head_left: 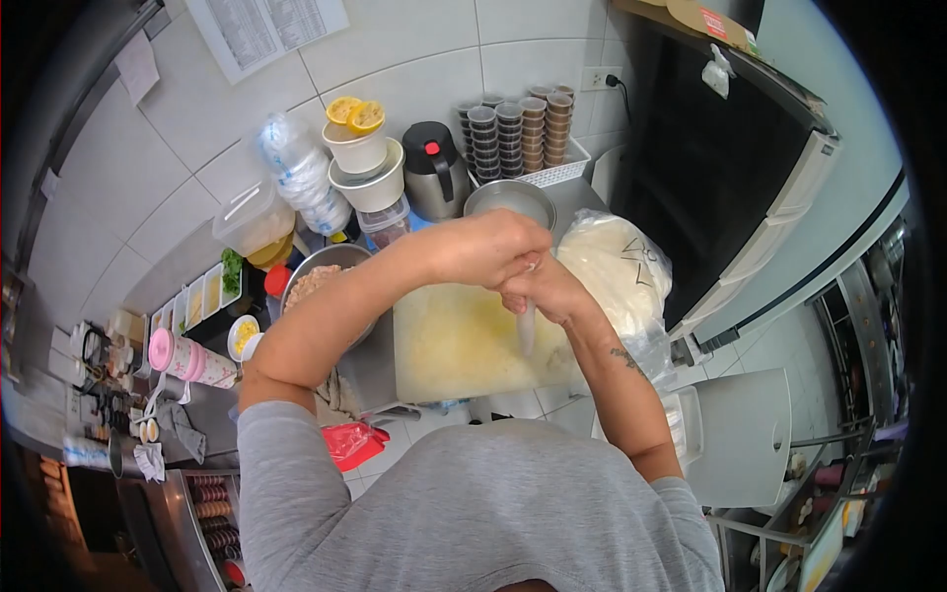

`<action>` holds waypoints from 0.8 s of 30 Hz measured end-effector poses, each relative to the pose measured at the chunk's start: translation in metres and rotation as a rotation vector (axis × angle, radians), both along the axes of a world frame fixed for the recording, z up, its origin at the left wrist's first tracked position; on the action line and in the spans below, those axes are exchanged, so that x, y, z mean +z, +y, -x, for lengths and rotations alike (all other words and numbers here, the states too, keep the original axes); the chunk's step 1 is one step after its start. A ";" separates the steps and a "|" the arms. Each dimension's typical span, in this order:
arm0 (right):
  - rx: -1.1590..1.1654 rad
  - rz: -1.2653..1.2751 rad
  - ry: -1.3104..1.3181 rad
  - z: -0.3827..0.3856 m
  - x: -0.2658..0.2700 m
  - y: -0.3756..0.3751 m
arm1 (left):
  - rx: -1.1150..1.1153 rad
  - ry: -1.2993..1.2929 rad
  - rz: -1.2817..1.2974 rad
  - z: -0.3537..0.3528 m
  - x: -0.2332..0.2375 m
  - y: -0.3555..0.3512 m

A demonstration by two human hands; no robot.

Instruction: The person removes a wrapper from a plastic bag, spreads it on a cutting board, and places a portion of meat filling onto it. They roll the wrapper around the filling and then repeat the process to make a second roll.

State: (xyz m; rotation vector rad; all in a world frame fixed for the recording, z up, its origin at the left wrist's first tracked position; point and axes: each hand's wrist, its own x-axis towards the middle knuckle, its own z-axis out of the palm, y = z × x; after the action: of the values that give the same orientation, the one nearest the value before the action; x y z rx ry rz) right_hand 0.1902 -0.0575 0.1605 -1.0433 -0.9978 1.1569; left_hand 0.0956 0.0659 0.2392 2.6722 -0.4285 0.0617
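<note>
My two hands meet over a yellow-stained white cutting board (pixel 444 345). My left hand (pixel 501 242) is closed, its fingers bent down against the right one; what they hold, if anything, is hidden. My right hand (pixel 548 290) is closed just below it. From its grip a pale, narrow, tapered thing (pixel 527 333) hangs down over the board; I cannot tell its kind. Behind my hands stands a round metal bowl (pixel 511 200). A metal bowl of pinkish minced meat (pixel 314 286) is beside my left forearm.
A large clear bag of something pale (pixel 617 281) lies right of the board. Behind are a steel jug (pixel 431 173), stacked white tubs (pixel 367 181) with cut citrus on top, and a white basket (pixel 562 173) of stacked lidded cups. A pink patterned tumbler (pixel 192 358) stands left.
</note>
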 end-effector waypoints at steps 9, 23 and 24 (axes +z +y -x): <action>-0.128 0.060 0.066 -0.015 -0.027 0.011 | 0.108 -0.347 0.083 0.018 -0.042 -0.004; -0.198 0.015 0.053 -0.009 -0.010 0.014 | 0.223 -0.409 0.070 0.028 -0.051 -0.005; -0.219 -0.015 0.103 -0.009 -0.006 0.012 | 0.294 -0.396 0.244 0.029 -0.051 -0.004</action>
State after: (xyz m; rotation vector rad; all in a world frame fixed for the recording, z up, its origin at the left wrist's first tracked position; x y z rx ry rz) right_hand 0.1988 -0.0452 0.1540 -1.0427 -0.7893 1.0108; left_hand 0.0667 0.0617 0.1879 2.4540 -0.1286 0.6935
